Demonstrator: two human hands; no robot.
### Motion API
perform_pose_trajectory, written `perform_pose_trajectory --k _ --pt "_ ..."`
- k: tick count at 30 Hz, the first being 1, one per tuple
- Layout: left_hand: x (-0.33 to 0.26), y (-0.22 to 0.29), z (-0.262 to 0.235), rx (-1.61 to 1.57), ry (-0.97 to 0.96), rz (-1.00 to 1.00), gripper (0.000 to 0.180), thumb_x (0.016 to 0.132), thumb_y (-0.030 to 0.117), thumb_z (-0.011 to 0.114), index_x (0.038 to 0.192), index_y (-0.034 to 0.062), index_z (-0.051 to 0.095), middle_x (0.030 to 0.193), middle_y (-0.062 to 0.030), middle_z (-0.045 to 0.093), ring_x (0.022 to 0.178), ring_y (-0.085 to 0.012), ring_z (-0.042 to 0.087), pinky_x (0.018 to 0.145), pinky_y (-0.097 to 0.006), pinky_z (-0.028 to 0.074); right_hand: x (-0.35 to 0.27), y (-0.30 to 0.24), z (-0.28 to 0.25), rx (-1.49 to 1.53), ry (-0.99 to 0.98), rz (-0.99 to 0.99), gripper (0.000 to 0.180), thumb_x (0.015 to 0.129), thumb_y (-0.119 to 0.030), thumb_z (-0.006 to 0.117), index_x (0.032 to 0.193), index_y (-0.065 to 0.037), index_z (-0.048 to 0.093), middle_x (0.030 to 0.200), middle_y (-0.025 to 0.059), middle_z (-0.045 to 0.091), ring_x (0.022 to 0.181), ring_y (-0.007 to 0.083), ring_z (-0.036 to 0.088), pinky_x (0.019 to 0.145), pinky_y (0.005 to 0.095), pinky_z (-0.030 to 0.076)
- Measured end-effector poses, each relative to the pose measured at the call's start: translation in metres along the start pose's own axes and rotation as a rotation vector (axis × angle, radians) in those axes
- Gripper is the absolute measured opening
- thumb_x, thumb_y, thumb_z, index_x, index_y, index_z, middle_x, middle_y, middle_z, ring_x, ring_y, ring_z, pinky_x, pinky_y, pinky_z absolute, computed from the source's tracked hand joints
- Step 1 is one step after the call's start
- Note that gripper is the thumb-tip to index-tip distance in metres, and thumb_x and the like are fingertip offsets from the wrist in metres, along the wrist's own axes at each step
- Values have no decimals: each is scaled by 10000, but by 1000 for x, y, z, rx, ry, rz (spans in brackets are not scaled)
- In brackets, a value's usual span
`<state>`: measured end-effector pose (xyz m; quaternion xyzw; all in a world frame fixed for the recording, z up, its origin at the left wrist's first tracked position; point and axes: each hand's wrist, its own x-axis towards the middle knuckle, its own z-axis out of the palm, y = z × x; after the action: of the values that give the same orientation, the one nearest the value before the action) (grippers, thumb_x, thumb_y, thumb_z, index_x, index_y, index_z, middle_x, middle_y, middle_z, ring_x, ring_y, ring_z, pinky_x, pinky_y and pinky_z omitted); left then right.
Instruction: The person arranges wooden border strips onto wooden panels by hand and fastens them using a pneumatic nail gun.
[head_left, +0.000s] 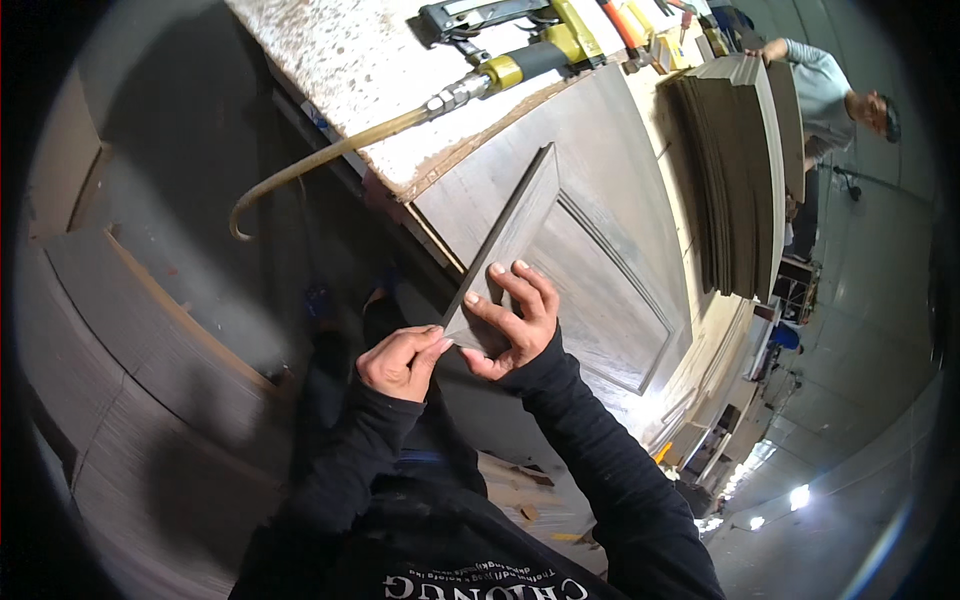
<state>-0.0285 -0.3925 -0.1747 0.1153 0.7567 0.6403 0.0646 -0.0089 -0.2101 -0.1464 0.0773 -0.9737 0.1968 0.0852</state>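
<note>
Seen from above through a wide, curved lens, tilted hard to one side. Largest in view: a long grey-brown door panel [600, 250] with a recessed moulded centre, lying flat and running from mid-frame toward the lower right. Above it, a speckled pale workbench top [370, 70], carrying a yellow and black air nailer [530, 45] with a tan hose [320, 160] curling off the left edge. To the right, a tall stack of thin dark boards [735, 170], with another person's hand resting on the top, well apart from the work. At far left, more grey sheets [150, 330] leaning or stacked in shadow.

Smaller, at centre: a narrow strip of grey moulding [510, 235], pointed at the far end, lying on the door panel along the edge of the recess. Right hand [515, 320] spread flat with fingers pressing the near end of the strip down. Left hand [400, 360] curled, with thumb and fingertips pinching the strip's near corner. Both sleeves black.

Likely handling, judged by look alone: light and stiff, but thin enough to flex or snap along the length, with crisp edges prone to chipping. Smooth face probably slippery under flat fingers. Best taken by the long edges near the middle, or held down at the near end as here, not by the fragile tip.
</note>
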Motion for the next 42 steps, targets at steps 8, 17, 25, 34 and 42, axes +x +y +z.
perform_pose_trajectory --k 8,17,25,34,42 --pt "-7 11 7 -218 63 -405 103 744 20 703 823 1 639 824 -131 667 735 -197 659 679 -258 503 -1 1 -1 5 7 -9 487 593 -441 646 1027 -221 660 1211 83 534 1148 323 429 925 491 335" --pt "-2 3 3 -28 -4 -153 167 739 2 696 898 -8 646 839 -125 670 754 -190 655 693 -267 505 -1 3 0 3 -17 3 483 596 -442 631 1032 -234 659 1215 81 530 1149 342 423 909 524 333" --pt "25 29 -17 443 -218 214 97 732 73 689 752 20 610 689 -130 617 595 -311 594 540 -361 460 -2 4 -2 26 6 14 498 614 -450 609 1072 -259 636 1246 64 520 1158 323 436 911 542 345" --pt "55 42 -23 404 -562 -31 116 754 66 674 808 6 591 728 -121 634 657 -229 647 572 -310 493 -5 0 -11 133 -46 86 520 603 -379 663 1101 -240 606 1275 46 486 1196 304 412 969 503 316" --pt "18 2 -7 -384 -246 -561 333 808 -16 621 1128 -72 547 953 -109 645 814 -116 609 749 -227 487 -15 -5 -22 185 -45 233 740 577 -419 744 1220 -141 505 1301 77 464 1265 278 377 1036 533 209"
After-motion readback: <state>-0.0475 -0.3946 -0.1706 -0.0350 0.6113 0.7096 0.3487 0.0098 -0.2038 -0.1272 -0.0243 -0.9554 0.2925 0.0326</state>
